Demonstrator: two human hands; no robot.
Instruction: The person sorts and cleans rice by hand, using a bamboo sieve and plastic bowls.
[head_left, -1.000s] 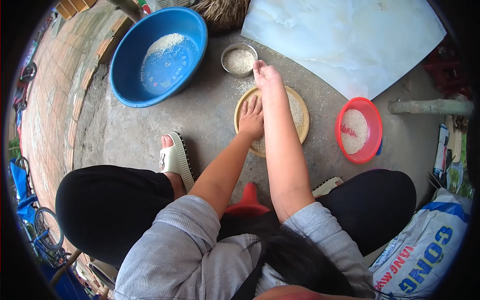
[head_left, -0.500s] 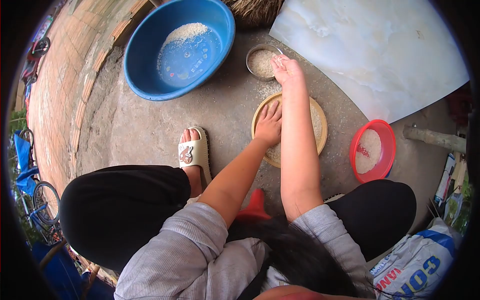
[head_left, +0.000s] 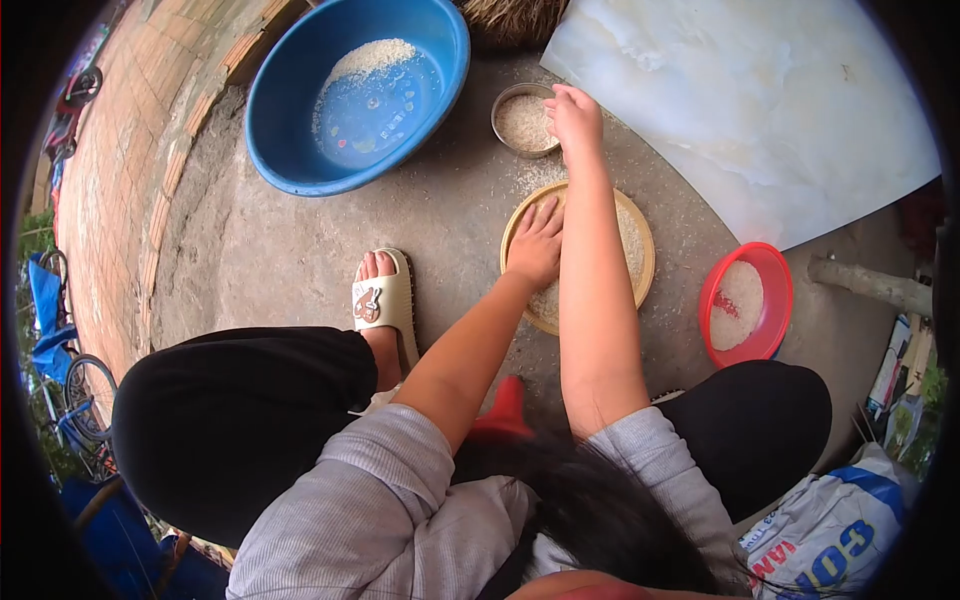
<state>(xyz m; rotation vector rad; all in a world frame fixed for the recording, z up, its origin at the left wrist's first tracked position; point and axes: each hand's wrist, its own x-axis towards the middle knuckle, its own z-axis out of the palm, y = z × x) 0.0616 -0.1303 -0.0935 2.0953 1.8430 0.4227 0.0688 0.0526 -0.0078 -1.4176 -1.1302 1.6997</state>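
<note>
My left hand (head_left: pixel 536 248) lies flat with fingers apart on the pale grains in a round yellow tray (head_left: pixel 647 265). My right hand (head_left: pixel 577 122) is at the right rim of a small metal bowl (head_left: pixel 522 122) holding rice. Its fingers are curled, and whatever is inside them is hidden from me. The right forearm crosses over the tray and covers part of it. Loose grains (head_left: pixel 535 178) are scattered on the ground between bowl and tray.
A big blue basin (head_left: pixel 370 120) with some rice stands at upper left. A red basin (head_left: pixel 748 300) of rice is on the right, near a wooden pole (head_left: pixel 870 283). A marbled white sheet (head_left: pixel 740 110) lies at upper right. A printed sack (head_left: pixel 830 525) sits at lower right.
My right hand has turned from palm up, with grains showing in it, to sideways with curled fingers at the metal bowl. My left hand stays on the tray.
</note>
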